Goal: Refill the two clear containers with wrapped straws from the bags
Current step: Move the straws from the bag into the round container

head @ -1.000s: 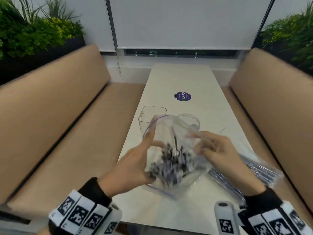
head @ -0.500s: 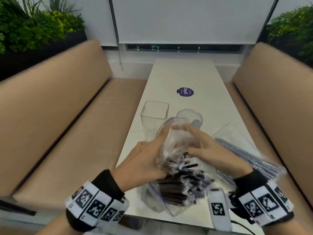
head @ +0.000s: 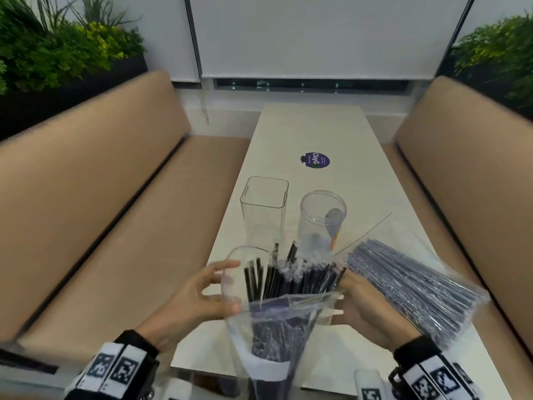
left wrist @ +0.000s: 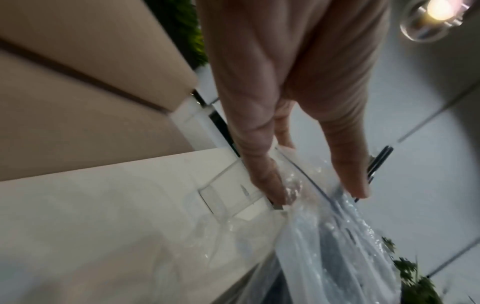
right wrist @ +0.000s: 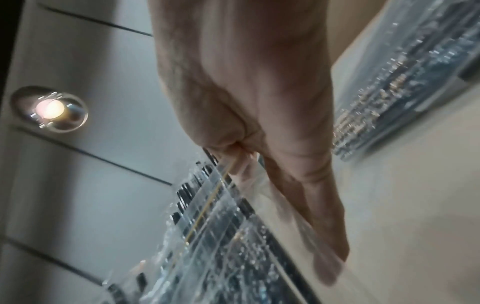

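Note:
A clear zip bag (head: 277,330) of black wrapped straws (head: 288,280) stands tilted at the table's near edge, its mouth open toward the containers. Straw ends poke out of the mouth. My left hand (head: 229,285) pinches the left rim of the mouth between thumb and fingers; the left wrist view shows the left hand (left wrist: 319,193) on the bag (left wrist: 327,242). My right hand (head: 344,298) pinches the right rim, and the right wrist view has the right hand (right wrist: 246,162) on the zip strip. Just beyond stand a square clear container (head: 264,203) and a round clear container (head: 321,215), both without straws.
A second clear bag of wrapped straws (head: 409,287) lies flat on the table (head: 311,128) to the right. A purple round sticker (head: 315,160) sits on the table farther back. Tan bench seats (head: 101,226) flank both long sides, with plants behind them.
The hands have moved apart from the top of the bag to its two sides, pulling the mouth open. The straws now stand up and stick out of the mouth.

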